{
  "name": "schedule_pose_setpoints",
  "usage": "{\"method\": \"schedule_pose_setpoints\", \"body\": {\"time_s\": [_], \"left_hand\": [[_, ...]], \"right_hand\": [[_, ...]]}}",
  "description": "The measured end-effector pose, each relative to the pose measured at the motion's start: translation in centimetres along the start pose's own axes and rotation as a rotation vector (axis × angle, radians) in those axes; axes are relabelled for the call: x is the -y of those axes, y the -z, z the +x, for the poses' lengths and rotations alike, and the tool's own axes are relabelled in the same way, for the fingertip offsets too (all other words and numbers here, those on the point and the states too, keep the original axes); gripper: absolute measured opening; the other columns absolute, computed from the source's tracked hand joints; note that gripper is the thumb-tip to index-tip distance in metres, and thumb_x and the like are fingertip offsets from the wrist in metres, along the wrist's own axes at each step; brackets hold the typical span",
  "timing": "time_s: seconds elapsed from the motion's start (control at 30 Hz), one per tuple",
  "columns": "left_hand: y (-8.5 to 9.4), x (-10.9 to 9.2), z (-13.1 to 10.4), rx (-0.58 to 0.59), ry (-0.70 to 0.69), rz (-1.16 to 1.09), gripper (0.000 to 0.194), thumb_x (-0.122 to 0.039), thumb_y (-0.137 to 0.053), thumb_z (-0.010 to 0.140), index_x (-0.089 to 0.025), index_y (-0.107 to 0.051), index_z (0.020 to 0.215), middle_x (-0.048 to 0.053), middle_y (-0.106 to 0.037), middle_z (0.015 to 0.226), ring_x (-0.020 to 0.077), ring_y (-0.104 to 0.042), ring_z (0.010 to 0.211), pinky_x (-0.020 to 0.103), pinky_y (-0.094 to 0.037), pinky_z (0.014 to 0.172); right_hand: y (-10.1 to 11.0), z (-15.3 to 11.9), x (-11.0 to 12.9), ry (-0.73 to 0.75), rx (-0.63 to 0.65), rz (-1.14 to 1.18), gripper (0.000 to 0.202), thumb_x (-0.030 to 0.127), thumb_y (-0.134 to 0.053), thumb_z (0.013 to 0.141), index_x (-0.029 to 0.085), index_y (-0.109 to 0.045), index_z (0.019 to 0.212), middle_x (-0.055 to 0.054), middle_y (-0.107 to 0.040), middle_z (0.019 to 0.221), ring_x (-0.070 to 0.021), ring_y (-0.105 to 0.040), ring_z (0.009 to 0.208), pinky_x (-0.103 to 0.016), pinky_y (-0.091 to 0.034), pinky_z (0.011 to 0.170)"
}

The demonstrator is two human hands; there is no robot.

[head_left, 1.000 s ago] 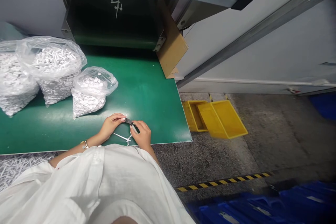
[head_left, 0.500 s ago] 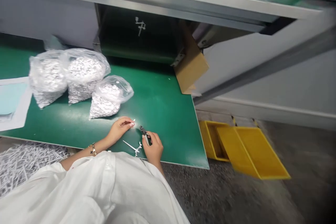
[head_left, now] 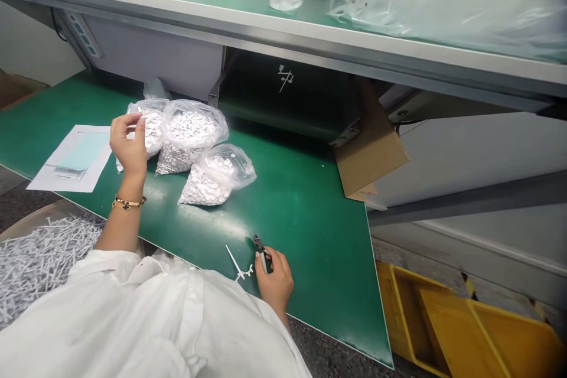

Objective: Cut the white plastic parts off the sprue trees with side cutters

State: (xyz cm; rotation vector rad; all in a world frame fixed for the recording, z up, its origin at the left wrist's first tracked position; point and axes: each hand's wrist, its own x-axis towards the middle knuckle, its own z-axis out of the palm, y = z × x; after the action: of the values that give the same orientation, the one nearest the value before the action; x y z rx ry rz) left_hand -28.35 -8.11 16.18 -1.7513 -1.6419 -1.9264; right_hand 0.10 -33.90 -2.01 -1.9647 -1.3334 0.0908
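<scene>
My left hand (head_left: pixel 128 144) is raised over the leftmost clear plastic bag (head_left: pixel 153 130) of small white parts, its thumb and fingertips pinched together. What they hold, if anything, is too small to make out. Two more bags of white parts, a middle bag (head_left: pixel 190 133) and a smaller bag (head_left: pixel 210 180), stand to the right. My right hand (head_left: pixel 275 280) grips a pair of cutting nippers (head_left: pixel 260 246), the jaws pointing away from me, low over the bench. A white plastic sprue (head_left: pixel 239 271) lies just left of that hand.
A white paper (head_left: pixel 44 177) with a light blue sheet rests on the green bench (head_left: pixel 305 236). Below the left edge is a container heaped with thin white sprues (head_left: pixel 44 266). A dark box (head_left: pixel 283 100) and cardboard (head_left: pixel 372 153) stand under the shelf (head_left: pixel 248 26). Yellow bins (head_left: pixel 482 325) sit at right.
My left hand has moved from near the nippers, with a small white part, up and left over the leftmost bag. My right hand still grips the nippers. The view has shifted left.
</scene>
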Motion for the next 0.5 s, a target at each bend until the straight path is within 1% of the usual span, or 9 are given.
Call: {"method": "schedule_pose_setpoints", "body": {"time_s": [0.07, 0.1, 0.17, 0.23, 0.3, 0.33, 0.4, 0.47, 0.5], "left_hand": [[-0.3, 0.1, 0.1, 0.006, 0.014, -0.017, 0.019, -0.032, -0.055, 0.089, -0.018, -0.063, 0.099, 0.005, -0.063, 0.099, 0.0161, -0.059, 0.093, 0.028, -0.047, 0.082], [-0.5, 0.1, 0.1, 0.031, 0.013, -0.012, 0.019, -0.032, -0.054, 0.089, -0.018, -0.063, 0.099, 0.005, -0.064, 0.099, 0.0166, -0.059, 0.094, 0.028, -0.047, 0.083], [-1.4, 0.3, 0.1, 0.132, -0.018, 0.027, 0.018, -0.031, -0.055, 0.089, -0.018, -0.063, 0.097, 0.006, -0.065, 0.099, 0.019, -0.057, 0.099, 0.032, -0.044, 0.089], [-2.5, 0.8, 0.2, 0.272, -0.081, 0.081, 0.016, -0.03, -0.057, 0.087, -0.018, -0.065, 0.094, 0.007, -0.066, 0.099, 0.0217, -0.055, 0.103, 0.035, -0.04, 0.095], [-3.3, 1.1, 0.4, 0.356, -0.148, 0.127, 0.017, -0.03, -0.058, 0.087, -0.018, -0.065, 0.097, 0.008, -0.066, 0.1, 0.0235, -0.053, 0.107, 0.038, -0.036, 0.099], [-3.4, 1.1, 0.3, 0.361, -0.18, 0.148, 0.019, -0.03, -0.057, 0.088, -0.018, -0.064, 0.101, 0.008, -0.066, 0.102, 0.0241, -0.052, 0.109, 0.039, -0.036, 0.1], [-3.1, 0.6, -0.6, 0.294, -0.259, 0.184, 0.022, -0.028, -0.053, 0.09, -0.017, -0.062, 0.107, 0.01, -0.065, 0.104, 0.0244, -0.051, 0.11, 0.041, -0.036, 0.098], [-2.1, -0.6, -2.9, 0.231, -0.358, 0.179, 0.021, -0.024, -0.05, 0.091, -0.018, -0.061, 0.108, 0.01, -0.065, 0.1, 0.0236, -0.054, 0.103, 0.042, -0.039, 0.093], [-1.5, -1.4, -4.5, 0.236, -0.421, 0.139, 0.02, -0.021, -0.049, 0.091, -0.019, -0.061, 0.108, 0.01, -0.065, 0.095, 0.0226, -0.055, 0.097, 0.041, -0.041, 0.089]], "right_hand": [[0.0, 0.1, 0.0, 0.0, 0.005, 0.002, 0.025, 0.039, -0.052, 0.085, 0.021, -0.066, 0.094, -0.005, -0.065, 0.088, -0.0181, -0.059, 0.076, -0.028, -0.043, 0.068], [0.0, 0.1, 0.1, 0.001, 0.007, 0.003, 0.025, 0.04, -0.052, 0.085, 0.021, -0.066, 0.094, -0.005, -0.065, 0.088, -0.0183, -0.06, 0.076, -0.028, -0.042, 0.068], [0.0, 0.1, 0.1, 0.002, 0.008, 0.003, 0.026, 0.04, -0.052, 0.085, 0.021, -0.066, 0.094, -0.005, -0.065, 0.088, -0.0187, -0.06, 0.076, -0.028, -0.042, 0.067], [0.0, 0.1, 0.0, 0.003, 0.014, 0.004, 0.026, 0.04, -0.052, 0.085, 0.02, -0.066, 0.095, -0.005, -0.065, 0.089, -0.0187, -0.06, 0.077, -0.028, -0.043, 0.068], [0.0, 0.1, 0.0, 0.006, 0.02, 0.005, 0.026, 0.04, -0.052, 0.085, 0.02, -0.066, 0.095, -0.005, -0.065, 0.089, -0.0185, -0.06, 0.079, -0.027, -0.043, 0.069], [0.0, 0.1, -0.1, 0.006, 0.022, 0.004, 0.027, 0.04, -0.051, 0.085, 0.02, -0.066, 0.095, -0.005, -0.065, 0.089, -0.0182, -0.06, 0.079, -0.027, -0.043, 0.069], [0.0, 0.0, 0.0, 0.0, 0.025, 0.003, 0.028, 0.041, -0.051, 0.085, 0.02, -0.066, 0.095, -0.005, -0.065, 0.089, -0.0174, -0.059, 0.077, -0.026, -0.042, 0.069], [0.1, 0.0, 0.1, -0.016, 0.029, 0.01, 0.03, 0.042, -0.05, 0.085, 0.019, -0.066, 0.095, -0.005, -0.065, 0.088, -0.0164, -0.058, 0.075, -0.026, -0.042, 0.069], [0.1, 0.1, 0.1, -0.026, 0.03, 0.02, 0.031, 0.043, -0.049, 0.085, 0.019, -0.066, 0.095, -0.005, -0.064, 0.088, -0.0159, -0.057, 0.074, -0.026, -0.042, 0.069]]}}
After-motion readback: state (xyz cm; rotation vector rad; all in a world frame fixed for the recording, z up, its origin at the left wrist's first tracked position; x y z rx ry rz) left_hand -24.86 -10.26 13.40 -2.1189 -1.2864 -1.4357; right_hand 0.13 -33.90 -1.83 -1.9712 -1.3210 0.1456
